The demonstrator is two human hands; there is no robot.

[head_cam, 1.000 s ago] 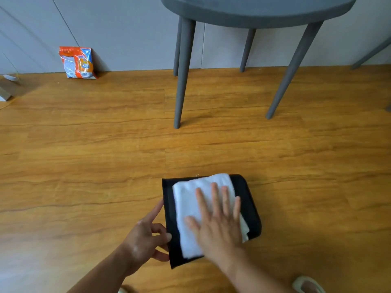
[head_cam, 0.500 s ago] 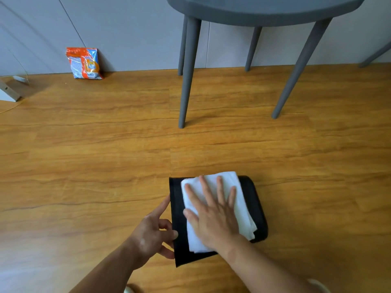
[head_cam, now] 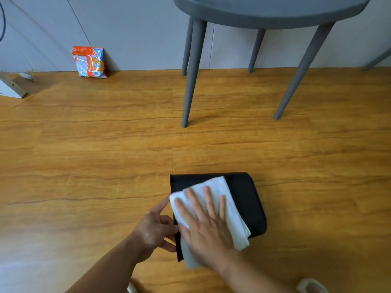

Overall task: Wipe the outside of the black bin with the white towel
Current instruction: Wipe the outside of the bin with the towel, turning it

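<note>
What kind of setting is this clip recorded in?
Probably a room in a home: a wood-look plank floor, a grey table on slim legs against a plain wall, and a packet leaning there.

A wooden floor [head_cam: 84,166] with orange-brown grain fills most of the frame. At the top, right of centre, stands a grey table [head_cam: 270,11] on slanted grey legs. An orange, white and blue packet [head_cam: 90,61] leans against the pale wall [head_cam: 137,32] in the upper left. At the bottom edge, the toe of a light slipper [head_cam: 311,286] shows at lower right.
</note>
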